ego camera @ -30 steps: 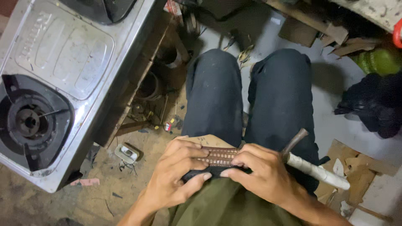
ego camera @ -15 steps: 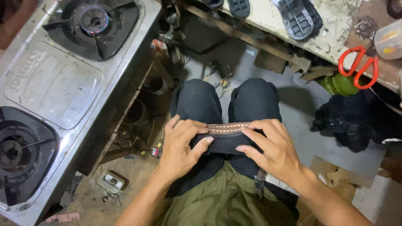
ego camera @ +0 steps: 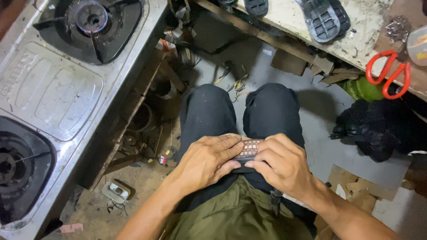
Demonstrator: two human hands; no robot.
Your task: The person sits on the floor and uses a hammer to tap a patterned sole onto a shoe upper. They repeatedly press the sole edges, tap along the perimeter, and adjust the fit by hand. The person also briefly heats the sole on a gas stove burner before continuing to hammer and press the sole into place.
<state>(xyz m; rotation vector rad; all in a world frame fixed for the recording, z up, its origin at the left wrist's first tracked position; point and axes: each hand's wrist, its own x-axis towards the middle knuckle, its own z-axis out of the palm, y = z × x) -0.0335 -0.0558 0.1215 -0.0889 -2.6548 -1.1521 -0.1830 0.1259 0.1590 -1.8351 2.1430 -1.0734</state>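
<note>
Both hands, left hand [ego camera: 208, 161] and right hand [ego camera: 281, 165], are clamped on a patterned strap [ego camera: 249, 149]. It seems light and flexible. Holding it at both ends looks best.

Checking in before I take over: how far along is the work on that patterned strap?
Both hands are on it: the left hand and right hand press the brown patterned strap onto a dark piece on the lap. Done: soles lie on the bench. The red scissors lie unused. What remains cannot be told; the strap is mostly covered.
</note>
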